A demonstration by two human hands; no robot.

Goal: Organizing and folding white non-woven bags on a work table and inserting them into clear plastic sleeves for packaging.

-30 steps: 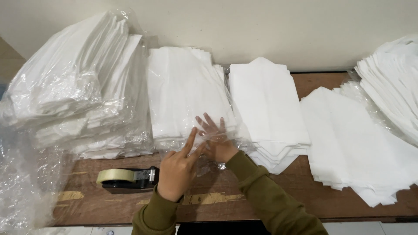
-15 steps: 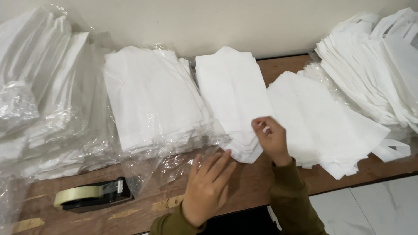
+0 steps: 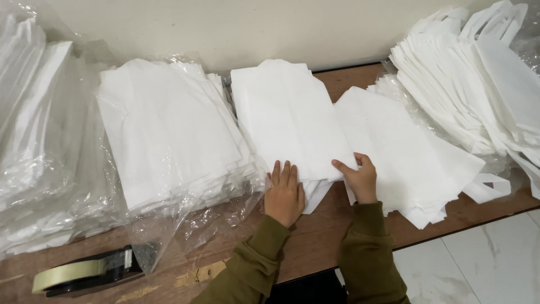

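A: Where is the middle stack of white folded bags [image 3: 289, 121]?

B: Centre of the frame, on the wooden table [image 3: 315, 247]. Its long axis runs from the wall down toward the person, leaning slightly to the lower right.

A: And the hands?

B: Both are at its near end. The left hand [image 3: 284, 194] lies open and flat, fingers pointing up the frame onto the stack's lower edge. The right hand [image 3: 359, 177] is at the lower right corner, thumb on top and fingers curled beneath, pinching the top sheets.

A: Which is nearer?

B: Both touch it; the stack lies straight ahead of them. 1 more pile [image 3: 405, 152] overlaps just right.
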